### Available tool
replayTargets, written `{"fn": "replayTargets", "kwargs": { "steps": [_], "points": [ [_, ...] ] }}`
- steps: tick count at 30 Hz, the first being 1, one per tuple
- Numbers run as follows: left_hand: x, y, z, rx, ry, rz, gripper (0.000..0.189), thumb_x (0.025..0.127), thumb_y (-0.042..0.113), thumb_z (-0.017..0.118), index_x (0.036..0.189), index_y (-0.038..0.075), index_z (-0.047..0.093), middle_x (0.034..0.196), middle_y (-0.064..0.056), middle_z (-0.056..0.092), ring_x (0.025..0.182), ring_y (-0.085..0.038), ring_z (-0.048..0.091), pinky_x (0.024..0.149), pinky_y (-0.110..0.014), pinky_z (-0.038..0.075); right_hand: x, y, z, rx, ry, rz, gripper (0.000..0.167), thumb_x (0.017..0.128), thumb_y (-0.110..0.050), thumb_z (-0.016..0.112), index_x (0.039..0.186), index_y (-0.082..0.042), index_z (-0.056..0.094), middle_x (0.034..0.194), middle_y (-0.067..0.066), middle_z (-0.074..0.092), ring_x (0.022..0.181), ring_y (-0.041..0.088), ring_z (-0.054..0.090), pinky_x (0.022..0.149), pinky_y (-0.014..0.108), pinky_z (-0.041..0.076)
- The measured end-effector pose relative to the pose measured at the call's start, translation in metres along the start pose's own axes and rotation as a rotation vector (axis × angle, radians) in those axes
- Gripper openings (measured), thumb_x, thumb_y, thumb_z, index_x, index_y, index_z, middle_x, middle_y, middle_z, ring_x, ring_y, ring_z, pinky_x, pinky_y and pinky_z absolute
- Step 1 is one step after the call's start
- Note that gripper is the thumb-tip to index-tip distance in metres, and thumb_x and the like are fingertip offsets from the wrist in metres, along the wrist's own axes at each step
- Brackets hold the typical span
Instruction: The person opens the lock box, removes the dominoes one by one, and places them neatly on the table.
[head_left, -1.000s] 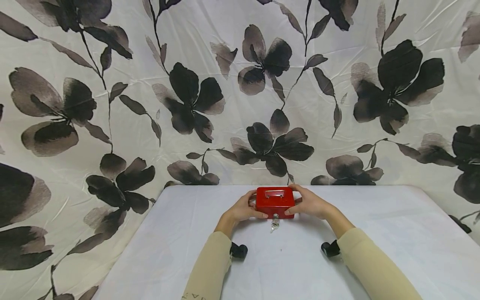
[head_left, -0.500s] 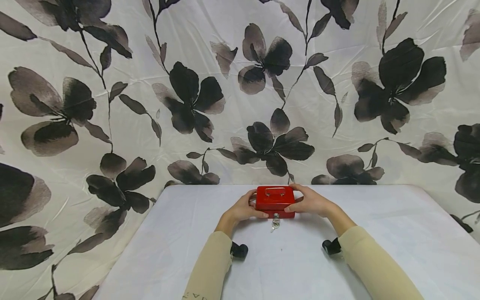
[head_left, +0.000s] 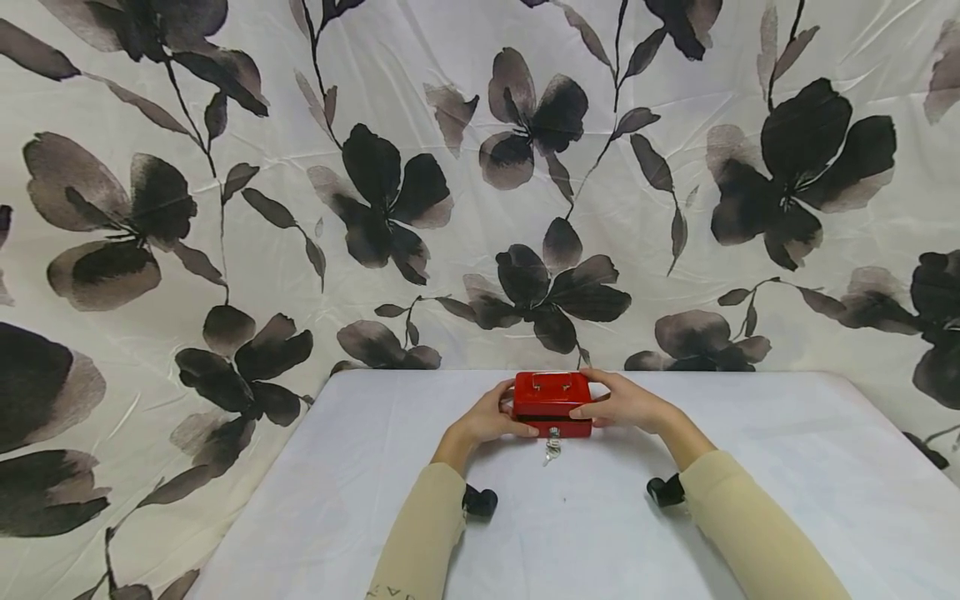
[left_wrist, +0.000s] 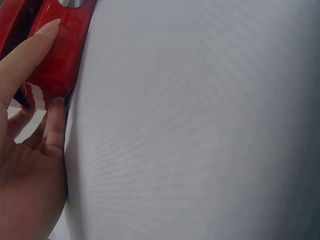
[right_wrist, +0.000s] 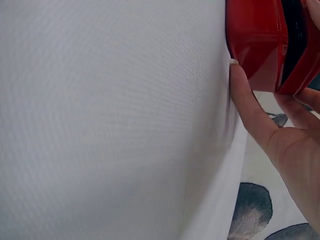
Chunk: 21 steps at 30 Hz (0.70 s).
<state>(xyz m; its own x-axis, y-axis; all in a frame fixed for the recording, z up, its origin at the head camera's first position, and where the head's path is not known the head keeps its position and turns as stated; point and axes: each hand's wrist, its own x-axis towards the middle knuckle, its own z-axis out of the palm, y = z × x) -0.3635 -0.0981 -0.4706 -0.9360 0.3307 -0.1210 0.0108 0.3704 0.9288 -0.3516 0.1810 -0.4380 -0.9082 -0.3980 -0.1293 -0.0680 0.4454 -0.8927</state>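
Note:
A small red cash box (head_left: 552, 406) stands at the far side of the white table, its lid (right_wrist: 312, 60) raised a little. A dark gap runs between lid and base. Keys (head_left: 552, 452) hang from the lock on its front. My left hand (head_left: 480, 419) holds the box's left side, with the thumb (left_wrist: 42, 40) on the front of the base. On the other side my right hand (head_left: 628, 405) grips the lid, thumb at its front edge. One right finger (right_wrist: 242, 90) touches the base low down near the tabletop.
The white-covered table (head_left: 562, 542) ends just behind the box. A floral cloth (head_left: 405, 275) hangs behind it. Black wrist devices (head_left: 480, 502) sit at both sleeve cuffs.
The lid has risen slightly under my right hand, opening a dark gap along the front. My left hand stays on the base.

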Motion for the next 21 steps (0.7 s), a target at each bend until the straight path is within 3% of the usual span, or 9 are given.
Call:
{"fn": "replayTargets", "kwargs": {
  "steps": [7, 15, 21],
  "points": [
    [0.0001, -0.0011, -0.0012, -0.013, -0.011, 0.015, 0.098, 0.077, 0.012, 0.091, 0.158, 0.012, 0.036, 0.131, -0.010, 0.063, 0.113, -0.026, 0.058, 0.112, -0.056, 0.038, -0.0002, -0.0005, -0.0010, 0.017, -0.017, -0.028, 0.093, 0.092, -0.033, 0.079, 0.161, -0.004, 0.024, 0.161, 0.024, 0.030, 0.125, 0.039, 0.057, 0.090, 0.044, 0.058],
    [0.0009, -0.0003, -0.0016, 0.038, -0.008, 0.033, 0.092, 0.077, 0.014, 0.091, 0.154, 0.009, 0.042, 0.115, -0.008, 0.060, 0.105, -0.024, 0.052, 0.096, -0.042, 0.048, 0.0006, 0.0018, -0.0017, 0.032, -0.014, -0.050, 0.090, 0.094, -0.034, 0.076, 0.161, -0.003, 0.023, 0.161, 0.023, 0.030, 0.119, 0.035, 0.061, 0.087, 0.045, 0.059],
    [-0.0004, 0.0007, -0.0018, 0.036, -0.012, 0.034, 0.091, 0.077, 0.013, 0.092, 0.153, 0.009, 0.043, 0.116, -0.008, 0.060, 0.105, -0.025, 0.052, 0.096, -0.043, 0.047, 0.0018, 0.0031, -0.0021, -0.026, -0.005, -0.102, 0.078, 0.098, -0.037, 0.070, 0.160, -0.008, 0.031, 0.159, 0.023, 0.034, 0.119, 0.039, 0.061, 0.085, 0.045, 0.060]
  ]
}}
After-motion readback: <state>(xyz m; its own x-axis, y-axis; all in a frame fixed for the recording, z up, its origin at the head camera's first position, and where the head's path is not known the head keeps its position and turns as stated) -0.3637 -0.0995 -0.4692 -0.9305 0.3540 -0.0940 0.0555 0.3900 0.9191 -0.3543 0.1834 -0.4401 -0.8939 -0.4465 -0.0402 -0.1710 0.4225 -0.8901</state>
